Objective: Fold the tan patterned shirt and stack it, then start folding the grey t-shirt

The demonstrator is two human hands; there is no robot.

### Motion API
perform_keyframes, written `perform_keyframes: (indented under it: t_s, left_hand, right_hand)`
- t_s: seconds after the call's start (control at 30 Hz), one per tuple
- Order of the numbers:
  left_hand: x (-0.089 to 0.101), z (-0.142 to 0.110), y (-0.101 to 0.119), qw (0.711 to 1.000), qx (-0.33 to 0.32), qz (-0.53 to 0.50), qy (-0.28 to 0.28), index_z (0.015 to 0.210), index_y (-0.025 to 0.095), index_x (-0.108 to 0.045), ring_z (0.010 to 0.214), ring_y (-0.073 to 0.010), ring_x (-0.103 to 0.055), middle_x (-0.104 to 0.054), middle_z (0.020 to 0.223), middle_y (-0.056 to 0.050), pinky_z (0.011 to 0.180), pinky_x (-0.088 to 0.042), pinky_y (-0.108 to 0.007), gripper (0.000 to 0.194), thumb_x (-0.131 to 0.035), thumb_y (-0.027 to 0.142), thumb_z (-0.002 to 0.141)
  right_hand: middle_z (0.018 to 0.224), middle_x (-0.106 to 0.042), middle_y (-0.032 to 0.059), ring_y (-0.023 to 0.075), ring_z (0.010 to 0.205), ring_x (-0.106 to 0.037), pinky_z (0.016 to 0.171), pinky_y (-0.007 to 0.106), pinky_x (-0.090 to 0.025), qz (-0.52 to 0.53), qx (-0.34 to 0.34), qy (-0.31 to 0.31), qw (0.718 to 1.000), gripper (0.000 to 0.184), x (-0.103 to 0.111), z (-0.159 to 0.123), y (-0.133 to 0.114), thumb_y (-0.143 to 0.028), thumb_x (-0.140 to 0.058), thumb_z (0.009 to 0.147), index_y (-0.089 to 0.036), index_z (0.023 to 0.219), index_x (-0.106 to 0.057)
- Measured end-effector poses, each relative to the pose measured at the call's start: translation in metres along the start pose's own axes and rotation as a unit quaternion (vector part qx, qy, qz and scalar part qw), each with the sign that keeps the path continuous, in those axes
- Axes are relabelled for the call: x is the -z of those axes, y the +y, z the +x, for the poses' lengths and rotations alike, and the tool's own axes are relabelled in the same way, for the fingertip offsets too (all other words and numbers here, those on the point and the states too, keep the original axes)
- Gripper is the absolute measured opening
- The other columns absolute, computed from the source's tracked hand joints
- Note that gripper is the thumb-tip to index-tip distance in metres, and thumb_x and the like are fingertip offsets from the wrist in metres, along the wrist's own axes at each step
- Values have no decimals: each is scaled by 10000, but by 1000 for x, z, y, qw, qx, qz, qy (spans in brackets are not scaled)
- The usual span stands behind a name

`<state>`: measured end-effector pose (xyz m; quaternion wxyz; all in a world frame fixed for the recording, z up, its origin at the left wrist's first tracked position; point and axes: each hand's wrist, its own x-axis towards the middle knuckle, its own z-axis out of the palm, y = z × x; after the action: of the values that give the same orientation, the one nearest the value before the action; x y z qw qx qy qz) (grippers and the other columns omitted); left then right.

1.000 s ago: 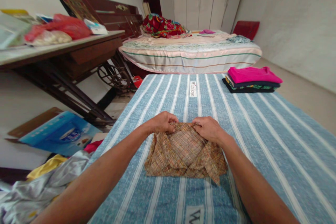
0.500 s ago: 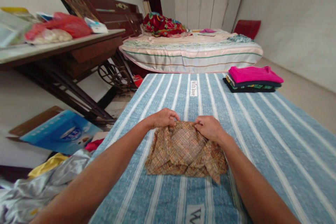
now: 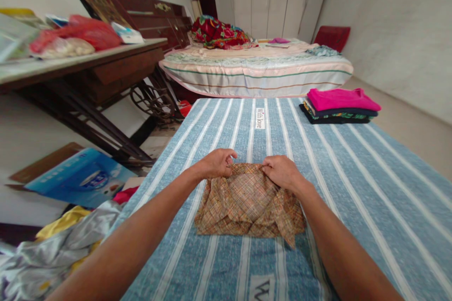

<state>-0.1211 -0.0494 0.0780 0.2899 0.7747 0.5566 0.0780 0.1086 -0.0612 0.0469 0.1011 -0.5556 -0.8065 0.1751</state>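
Observation:
A brown plaid garment, seemingly a shirt (image 3: 250, 197), lies folded into a rough rectangle on the blue-and-white striped cloth (image 3: 197, 268). A loose pointed corner hangs from its near right side. My right hand (image 3: 282, 170) pinches its far edge, right of the middle, between thumb and fingers. At the far left corner is my left hand (image 3: 218, 163), its index finger raised and apart from the thumb. The lower fingers of that hand rest against the fabric and are partly hidden.
A stack of folded clothes (image 3: 341, 106), pink on top, sits at the far right of the striped surface. Beyond it stands a bed (image 3: 257, 73) with a red floral blanket (image 3: 219, 33). To the left are a sewing-machine table (image 3: 134, 51), a blue box (image 3: 88, 178) and heaped clothes (image 3: 67, 240).
My left hand has loosened and shifted slightly left along the garment's far edge, its index finger lifting off. My right hand keeps its pinch in the same place.

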Motion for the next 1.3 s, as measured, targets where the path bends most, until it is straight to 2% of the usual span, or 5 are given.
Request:
perform_keyframes:
  t_s: [0.53, 0.83, 1.03, 1.17, 1.3]
  left_hand:
    - [2, 2, 16, 997, 42, 63, -10, 950, 126, -673, 572, -116, -531, -599, 589, 46, 546, -390, -205, 399, -510, 88, 588]
    - [3, 19, 16, 977, 80, 184, -75, 896, 165, -707, 724, -139, -612, -700, 789, 2, 625, -444, -194, 292, -572, 123, 640]
    - [-6, 9, 41, 957, 112, 265, -35, 987, 115, -663, 972, -310, -623, -674, 1028, -175, 775, -479, -381, 324, -530, 152, 695]
    - [-10, 3, 57, 953, 81, 292, -26, 1030, 149, -638, 1008, -297, -618, -673, 1036, -162, 809, -475, -389, 317, -484, 179, 753]
    - [-10, 7, 48, 961, 73, 264, -24, 1038, 162, -645, 968, -284, -626, -676, 1037, -147, 778, -474, -359, 330, -518, 221, 739]
  right_hand:
    - [870, -685, 34, 214, 852, -609, 610, 268, -354, -17, -55, -1, 998, 202, -3, 1, -3, -277, -476, 807, -248, 828, -675]
    - [910, -692, 31, 202, 864, -614, 669, 261, -387, -1, -43, -1, 999, 251, -4, 4, 4, -195, -491, 750, -247, 914, -674]
    - [952, -692, 45, 192, 898, -613, 723, 247, -402, 21, -48, 2, 999, 350, -3, 5, 9, -129, -490, 716, -217, 1009, -661]
    - [938, -692, 53, 197, 890, -617, 716, 252, -405, 14, -49, 2, 999, 332, -3, 5, 7, -124, -475, 727, -217, 979, -670]
    - [921, -694, 41, 188, 868, -617, 721, 245, -406, 24, -42, 4, 999, 305, -3, 6, 9, -131, -485, 729, -220, 947, -679]
